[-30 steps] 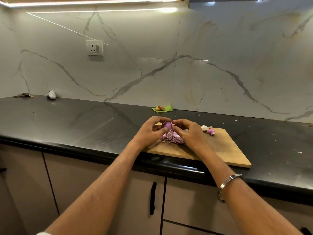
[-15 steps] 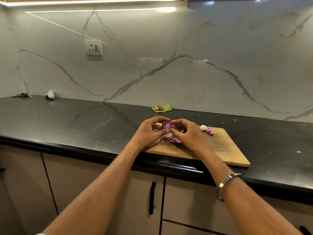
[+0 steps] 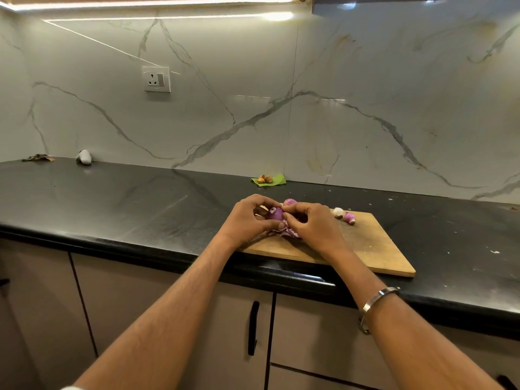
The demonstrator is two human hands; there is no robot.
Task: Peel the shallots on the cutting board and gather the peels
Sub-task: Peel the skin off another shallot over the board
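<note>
A wooden cutting board [image 3: 365, 246] lies on the black counter. My left hand [image 3: 244, 219] grips a purple shallot [image 3: 275, 213] just above the board's left part. My right hand [image 3: 312, 225] pinches at the shallot's skin from the right side. Under both hands sits a small heap of purple peels [image 3: 284, 232], partly hidden. Another shallot [image 3: 289, 202] peeks out behind my right fingers. Two more pieces, a pale one [image 3: 338, 212] and a pink one [image 3: 349, 218], rest at the board's far edge.
A green leaf with small brown items [image 3: 268, 180] lies by the marble backsplash. A crumpled white object [image 3: 83, 157] and dark scraps [image 3: 38, 157] sit far left. A wall socket [image 3: 156, 79] is above. Cabinet doors with black handles [image 3: 253, 327] run below the counter edge.
Both hands have stayed on the shallot, and it now sits a little lower between the fingers. The shallot behind my right fingers now shows.
</note>
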